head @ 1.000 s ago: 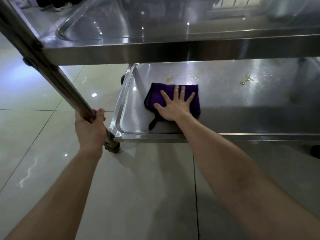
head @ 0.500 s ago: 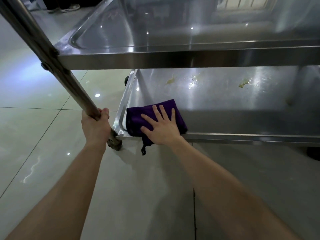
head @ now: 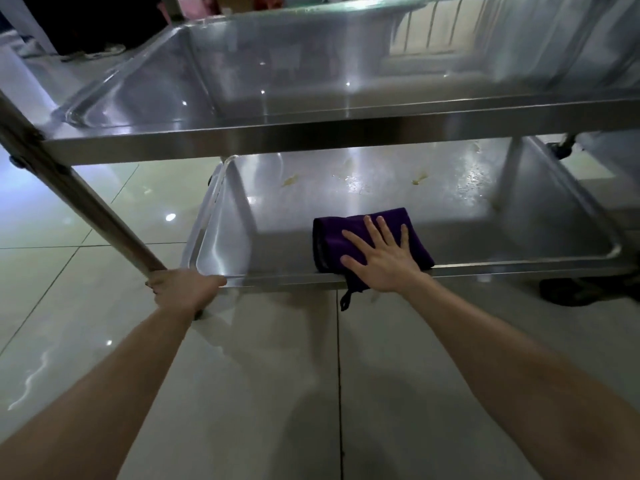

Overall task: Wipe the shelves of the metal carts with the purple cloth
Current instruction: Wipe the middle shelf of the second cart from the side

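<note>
Nearest you, both your forearms reached out over the glossy tiled floor point(head: 259, 375). Your left hand point(head: 185, 289) was curled tight round the lower end of the cart's slanted metal post point(head: 86, 202), just beside the near left corner of the lower shelf point(head: 467, 230). Your right hand point(head: 384, 263) lay flat with its fingers straight and spread, pressing down on the purple cloth point(head: 332, 237) without gripping it.

The folded cloth sat under your palm and fingers at the front of the lower shelf, about midway along it. It showed mostly to the left of your hand and a little past your fingertips. Its near edge drooped over the shelf's front rim, and a small dark loop point(head: 344, 301) dangled below the rim.

Further back on the same shelf, yellowish smears point(head: 289, 181) and wet speckles marked the metal, well apart from the cloth. Above and beyond, the upper shelf point(head: 311, 81) shone with reflected lights.
</note>
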Motion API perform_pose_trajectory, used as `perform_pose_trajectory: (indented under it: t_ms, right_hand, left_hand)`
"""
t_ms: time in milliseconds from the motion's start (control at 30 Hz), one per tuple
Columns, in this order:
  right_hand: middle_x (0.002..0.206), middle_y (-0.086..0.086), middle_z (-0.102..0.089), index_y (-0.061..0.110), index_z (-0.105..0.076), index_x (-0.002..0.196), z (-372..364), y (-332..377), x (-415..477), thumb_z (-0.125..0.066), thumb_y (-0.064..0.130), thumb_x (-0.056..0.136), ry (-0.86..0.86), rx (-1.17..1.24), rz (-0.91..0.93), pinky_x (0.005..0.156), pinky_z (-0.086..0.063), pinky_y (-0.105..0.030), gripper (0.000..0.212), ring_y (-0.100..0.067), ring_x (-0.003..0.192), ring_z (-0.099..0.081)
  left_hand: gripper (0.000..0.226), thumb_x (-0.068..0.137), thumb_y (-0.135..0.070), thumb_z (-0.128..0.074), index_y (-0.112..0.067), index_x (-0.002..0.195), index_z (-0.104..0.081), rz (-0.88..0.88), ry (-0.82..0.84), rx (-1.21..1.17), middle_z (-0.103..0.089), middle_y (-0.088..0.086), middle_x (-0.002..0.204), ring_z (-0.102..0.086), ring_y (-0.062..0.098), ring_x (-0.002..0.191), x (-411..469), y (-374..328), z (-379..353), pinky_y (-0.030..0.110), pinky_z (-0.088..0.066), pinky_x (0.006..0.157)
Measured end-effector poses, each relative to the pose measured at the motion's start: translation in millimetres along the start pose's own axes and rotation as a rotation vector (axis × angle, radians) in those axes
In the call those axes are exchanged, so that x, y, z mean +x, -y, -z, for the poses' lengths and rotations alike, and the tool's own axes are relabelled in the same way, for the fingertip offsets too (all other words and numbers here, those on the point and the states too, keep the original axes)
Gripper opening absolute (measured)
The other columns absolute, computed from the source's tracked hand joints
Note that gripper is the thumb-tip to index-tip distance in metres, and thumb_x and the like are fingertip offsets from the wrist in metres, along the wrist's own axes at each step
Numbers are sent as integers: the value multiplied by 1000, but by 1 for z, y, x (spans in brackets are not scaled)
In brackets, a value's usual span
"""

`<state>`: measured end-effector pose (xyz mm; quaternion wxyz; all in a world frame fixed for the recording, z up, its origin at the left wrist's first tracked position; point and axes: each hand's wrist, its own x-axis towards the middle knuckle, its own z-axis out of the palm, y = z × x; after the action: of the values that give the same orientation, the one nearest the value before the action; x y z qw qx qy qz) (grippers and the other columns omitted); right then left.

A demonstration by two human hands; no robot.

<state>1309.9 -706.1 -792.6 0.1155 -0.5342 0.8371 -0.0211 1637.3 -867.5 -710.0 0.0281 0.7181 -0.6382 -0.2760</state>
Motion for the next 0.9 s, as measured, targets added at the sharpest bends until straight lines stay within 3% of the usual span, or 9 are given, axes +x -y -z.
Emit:
perform_pose_trajectory:
  t_ms: [100, 133, 233, 333, 533, 900]
  right_hand:
    - [178, -2, 28, 55, 10, 167, 4, 0, 3, -5, 89, 95, 49, 2, 4, 121, 25, -70, 81, -31, 161, 32]
    - [178, -3, 28, 54, 10, 167, 4, 1, 3, -6, 89, 96, 61, 2, 9, 121, 26, -70, 81, -32, 161, 32]
    - [178, -4, 28, 53, 10, 167, 2, 4, 3, -7, 87, 97, 49, -1, 21, 121, 24, -71, 80, -33, 162, 31]
    - [178, -4, 26, 54, 9, 167, -1, 5, 3, -6, 87, 97, 15, 7, 20, 122, 23, -71, 80, -33, 162, 30]
    - [180, -2, 22, 57, 5, 166, -4, 2, 23, -5, 92, 92, -27, 20, 27, 121, 24, -71, 83, -32, 163, 28]
    - [180, -7, 18, 52, 0, 169, 22, 7, 102, -9, 90, 95, -63, 13, -118, 121, 21, -74, 84, -37, 164, 23]
  left_hand:
    - [63, 87, -53, -82, -5, 126, -68, -371, 146, 407, -67, 16, 122, -66, 33, 112, -34, -30, -20, 45, -58, 99]
    - [64, 87, -54, -82, -9, 129, -68, -492, 146, 447, -66, 13, 123, -65, 31, 114, -42, -41, -29, 46, -57, 100]
    - [84, 91, -56, -79, -23, 160, -44, -765, 91, 419, -49, 8, 155, -46, 31, 144, -58, -73, -52, 45, -42, 119]
    - [96, 96, -60, -73, -21, 170, -27, -770, 93, 447, -36, 6, 171, -34, 28, 157, -48, -81, -67, 44, -32, 128]
    - [65, 97, -61, -71, -19, 145, -61, -729, 69, 415, -57, 8, 144, -54, 30, 132, -26, -76, -75, 41, -45, 110]
    - [58, 105, -57, -61, -20, 149, -53, -760, 8, 434, -52, 4, 148, -48, 30, 138, -19, -67, -91, 49, -46, 113]
